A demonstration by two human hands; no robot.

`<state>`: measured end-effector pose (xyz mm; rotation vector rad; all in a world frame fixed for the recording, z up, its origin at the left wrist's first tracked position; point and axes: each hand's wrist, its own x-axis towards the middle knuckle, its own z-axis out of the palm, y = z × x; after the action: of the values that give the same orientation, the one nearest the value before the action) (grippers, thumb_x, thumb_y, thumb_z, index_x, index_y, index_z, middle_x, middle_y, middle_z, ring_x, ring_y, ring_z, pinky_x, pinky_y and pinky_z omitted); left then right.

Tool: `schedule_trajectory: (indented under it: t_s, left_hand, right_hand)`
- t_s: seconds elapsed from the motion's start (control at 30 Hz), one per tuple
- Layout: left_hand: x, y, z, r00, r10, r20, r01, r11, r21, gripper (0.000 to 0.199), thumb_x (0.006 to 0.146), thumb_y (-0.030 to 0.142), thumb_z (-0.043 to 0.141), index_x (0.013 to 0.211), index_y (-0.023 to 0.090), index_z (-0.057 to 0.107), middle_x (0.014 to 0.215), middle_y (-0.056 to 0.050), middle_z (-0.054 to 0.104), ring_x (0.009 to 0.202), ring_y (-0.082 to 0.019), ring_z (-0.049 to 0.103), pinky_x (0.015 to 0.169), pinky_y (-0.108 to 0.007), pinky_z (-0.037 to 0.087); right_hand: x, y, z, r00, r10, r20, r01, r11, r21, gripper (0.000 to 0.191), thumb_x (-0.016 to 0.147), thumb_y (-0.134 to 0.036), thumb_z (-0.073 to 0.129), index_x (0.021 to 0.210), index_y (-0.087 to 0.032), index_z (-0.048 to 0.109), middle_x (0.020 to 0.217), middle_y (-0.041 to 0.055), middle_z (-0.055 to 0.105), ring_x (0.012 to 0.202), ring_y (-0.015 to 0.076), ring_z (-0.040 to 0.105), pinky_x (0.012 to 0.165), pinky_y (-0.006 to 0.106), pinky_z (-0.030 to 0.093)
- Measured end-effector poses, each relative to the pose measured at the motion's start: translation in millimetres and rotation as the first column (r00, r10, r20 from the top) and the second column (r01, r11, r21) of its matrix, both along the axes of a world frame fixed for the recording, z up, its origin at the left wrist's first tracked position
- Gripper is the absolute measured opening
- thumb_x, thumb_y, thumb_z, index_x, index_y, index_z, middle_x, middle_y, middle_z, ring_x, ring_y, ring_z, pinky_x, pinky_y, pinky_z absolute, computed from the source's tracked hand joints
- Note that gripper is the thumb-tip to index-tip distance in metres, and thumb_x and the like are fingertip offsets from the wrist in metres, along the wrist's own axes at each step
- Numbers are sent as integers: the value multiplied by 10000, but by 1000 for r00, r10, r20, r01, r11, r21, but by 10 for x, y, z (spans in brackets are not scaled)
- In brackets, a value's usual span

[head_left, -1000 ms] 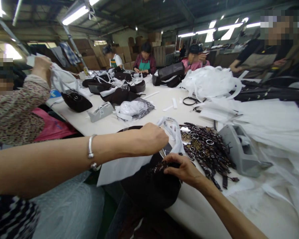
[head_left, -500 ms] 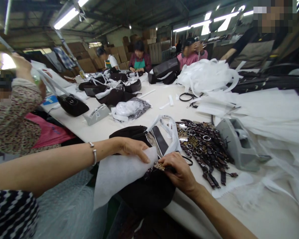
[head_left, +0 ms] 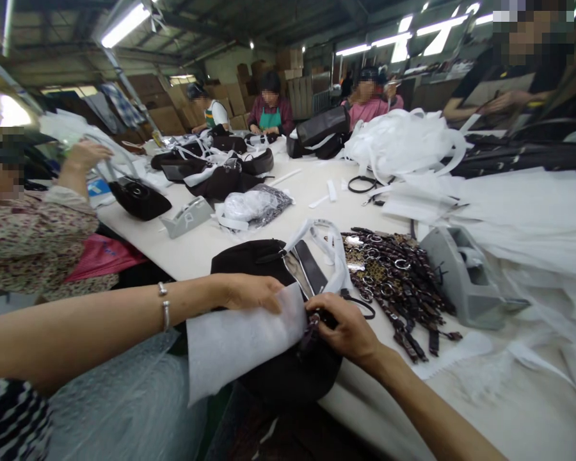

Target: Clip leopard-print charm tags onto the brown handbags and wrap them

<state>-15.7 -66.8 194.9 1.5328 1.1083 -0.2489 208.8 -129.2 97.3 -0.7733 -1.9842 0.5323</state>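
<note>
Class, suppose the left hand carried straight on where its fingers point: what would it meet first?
Beyond the white sheet it holds, the left hand would probably meet the right hand's fingertips over the dark bag; depth is unclear.

tube-lit – dim ceiling, edges stretched

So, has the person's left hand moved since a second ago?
Yes: the left hand has shifted left, away from the grey tape dispenser on the right.
</note>
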Motion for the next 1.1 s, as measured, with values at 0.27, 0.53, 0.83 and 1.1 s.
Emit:
schedule_trajectory:
  t_s: [0.27, 0.53, 0.83, 1.1]
  left_hand:
    - [161, 401, 89, 914, -219, -343, 341, 872, 352, 191, 592, 45, 556, 706, 154, 664, 695, -29, 674, 730, -195, 595, 733, -276, 465]
    - [15, 346, -234, 961, -260, -100, 254, 965, -68, 95, 679, 237, 599, 698, 178, 670, 629, -1, 666, 610, -177, 596, 633, -304, 514]
    - [59, 267, -361, 986, 5, 169, 64, 913, -403, 144, 711, 294, 665, 751, 161, 703, 634, -23, 683, 554, -167, 603, 593, -307, 527]
    - [198, 261, -388, 966, -238, 97, 252, 950, -182, 73, 539, 118, 731, 554, 169, 681, 530, 11, 638, 565, -177, 567, 594, -302, 508]
  right_hand:
    - [-123, 316, 344, 918, 317, 236, -261, 935, -241, 503, 738, 12, 527, 1174, -236, 557, 1015, 45, 628, 939, 182, 620, 855, 323, 499]
    - [-248, 298, 447, 861, 292, 416, -195, 946, -260, 432, 723, -129, 713, 1095, -200, 504, 1023, 57, 592, 900, 195, 596, 768, 310, 488]
    - [-65, 239, 402, 969, 190, 157, -158, 968, -196, 109, 835, -244, 679, 919, -216, 615, 824, 4, 644, 755, 138, 621, 689, 253, 491]
    - [-165, 163, 297, 998, 38, -49, -47, 976, -214, 84, 807, -236, 696, 855, -221, 629, 817, 25, 671, 760, 166, 644, 707, 295, 523]
